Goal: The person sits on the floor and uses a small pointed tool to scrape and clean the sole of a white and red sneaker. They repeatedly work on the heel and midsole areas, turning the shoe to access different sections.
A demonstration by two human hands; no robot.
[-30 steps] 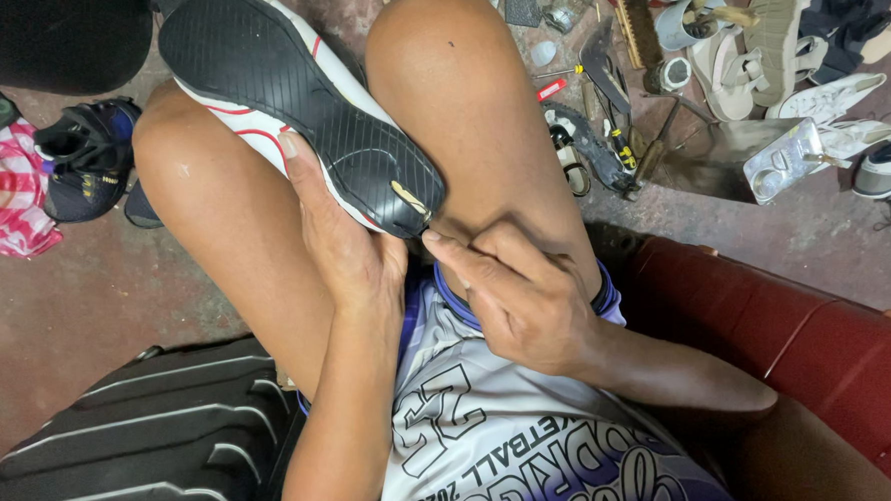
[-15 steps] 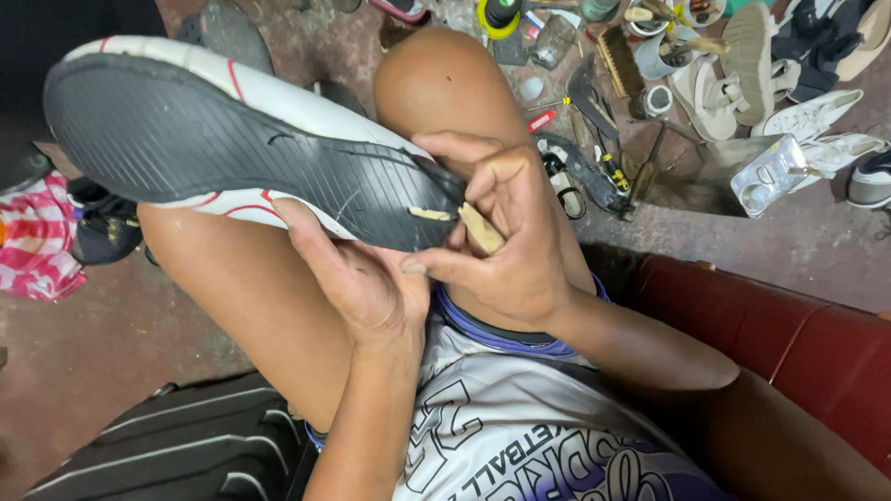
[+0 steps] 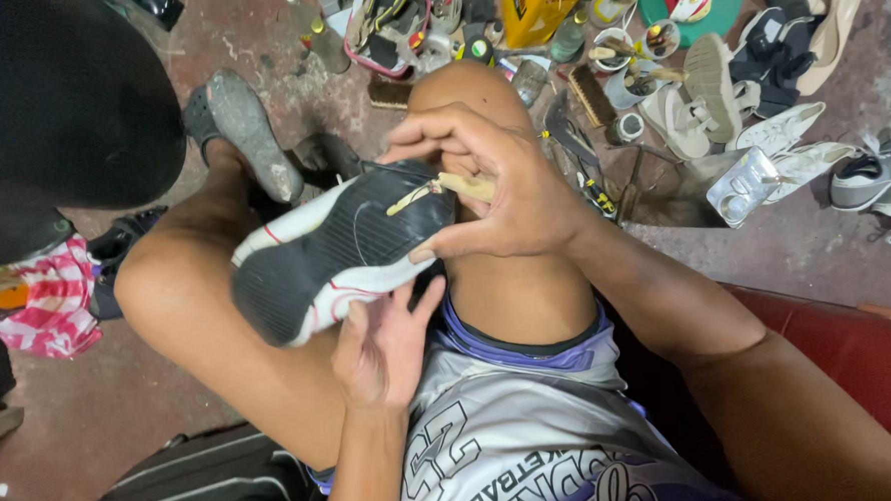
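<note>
**Working a wooden-handled tool into a sneaker sole on the lap**

Holding the sneaker (image 3: 341, 255) sole-up across the thighs, near centre, I see the left hand (image 3: 385, 348) cupping it from below, fingers loosely spread along the white edge. The right hand (image 3: 493, 193) comes over the top, thumb and fingers pinching a small tool with a pale wooden handle (image 3: 463, 186); its tip meets the black sole beside a yellowish strip (image 3: 408, 197) that looks like glue or a lifted edge, can't tell which.

Risks, my read: the tip points toward the bare knee (image 3: 459, 95) and the supporting hand, so a slip off the rubber could jab skin. The shoe rests only on the palm and thigh; a hard push could twist it out. Too much pressure could tear the sole edge.

Containers, far side on the floor: a yellow can (image 3: 535, 6), contents hidden. A small round tin (image 3: 662, 37) and a pale cup (image 3: 624, 84) with sticks or brushes standing in it. A small open ring-shaped tin (image 3: 625, 127), contents unclear. A clear, frame-like box (image 3: 653, 181) on the right, looks empty but glare hides it. Loose shoes (image 3: 778, 66) lie far right, a red-checked cloth (image 3: 47, 303) far left.
</note>
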